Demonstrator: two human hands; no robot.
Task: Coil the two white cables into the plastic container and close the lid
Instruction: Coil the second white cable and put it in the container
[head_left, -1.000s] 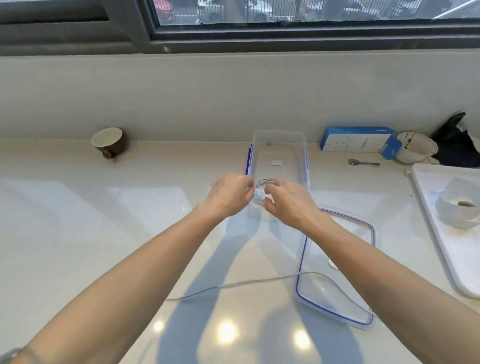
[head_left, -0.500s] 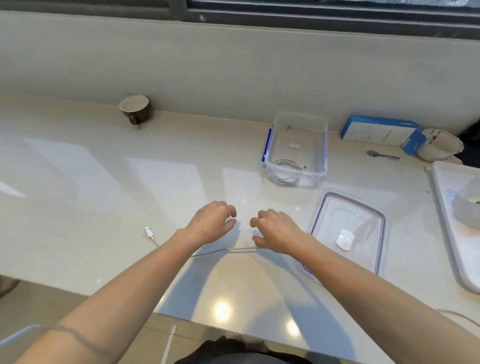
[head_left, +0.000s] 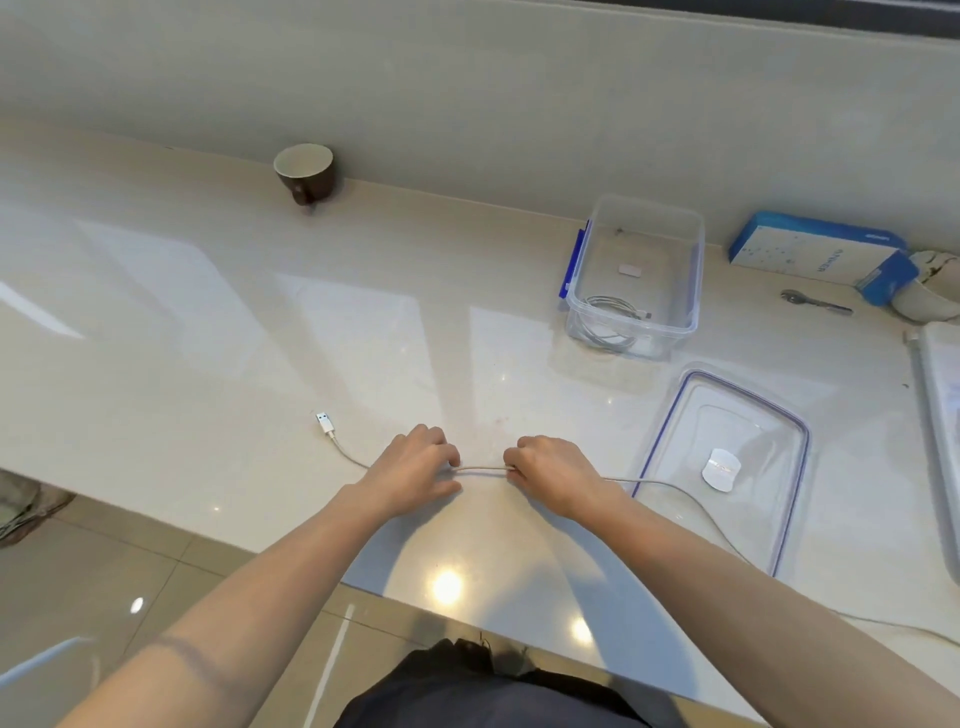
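Both hands are resting low on the tabletop (head_left: 218, 322) near its front edge: the left hand (head_left: 415, 470) and the right hand (head_left: 553, 470) are each pinching closed on the same loose white cable (head_left: 480, 469), holding a short straight span of it between them. That cable is trailing left to its USB plug (head_left: 325, 422) and right across the near corner of the blue-rimmed lid (head_left: 727, 467), which is lying flat beside the right hand. The other white cable (head_left: 608, 322) is lying coiled inside the open plastic container (head_left: 636, 270), which is standing farther back, beyond the lid.
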